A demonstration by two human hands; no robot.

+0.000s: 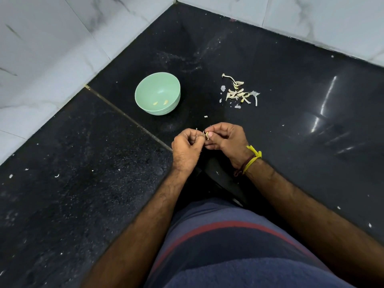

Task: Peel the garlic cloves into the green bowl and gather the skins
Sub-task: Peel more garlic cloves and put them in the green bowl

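A green bowl [157, 93] stands on the black counter and holds two peeled garlic cloves [160, 103]. To its right lies a heap of unpeeled cloves and loose skins [239, 92]. Closer to me, both hands meet above the counter. My right hand [226, 140] pinches a small garlic clove [207, 134] between thumb and fingers. My left hand [187, 148] pinches a thin strip of skin at the clove's left end. Most of the clove is hidden by my fingers.
The black stone counter [83, 183] runs into a corner of white marble-tiled walls [52, 48]. A seam crosses the counter left of my hands. Small skin flakes [205, 116] dot the surface. My striped shirt fills the bottom of the view.
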